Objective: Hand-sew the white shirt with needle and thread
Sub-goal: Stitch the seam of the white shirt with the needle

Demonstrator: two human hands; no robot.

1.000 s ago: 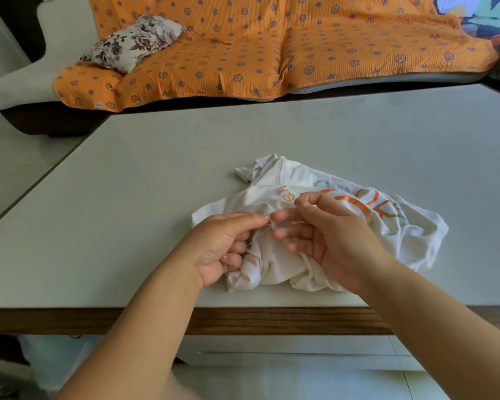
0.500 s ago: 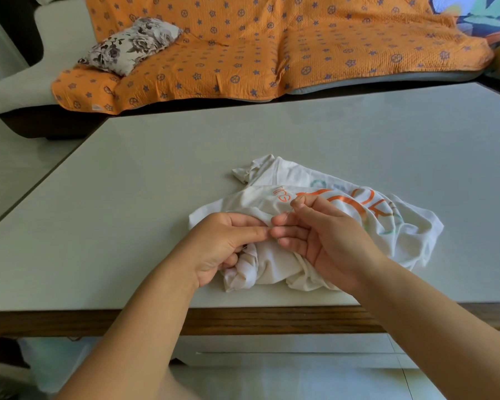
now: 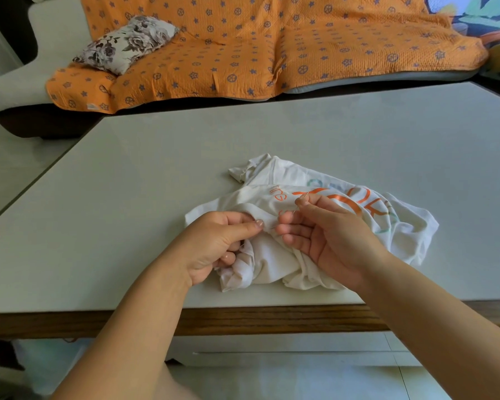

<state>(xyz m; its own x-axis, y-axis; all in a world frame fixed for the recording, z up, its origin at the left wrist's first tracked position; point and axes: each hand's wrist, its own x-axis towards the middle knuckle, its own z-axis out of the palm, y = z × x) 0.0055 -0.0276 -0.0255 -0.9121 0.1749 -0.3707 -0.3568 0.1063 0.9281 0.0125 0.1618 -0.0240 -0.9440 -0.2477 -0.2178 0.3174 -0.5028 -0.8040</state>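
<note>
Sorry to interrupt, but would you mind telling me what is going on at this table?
A person is hand-sewing a crumpled white shirt on the table. The left hand pinches a fold of the fabric, and the right hand holds a thin needle just beside that fold.

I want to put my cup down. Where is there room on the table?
The table is bare left of the shirt, out to its edge, and along the far side between shirt and sofa. It is crowded at the front edge, where the left hand and right hand sew the shirt.
</note>
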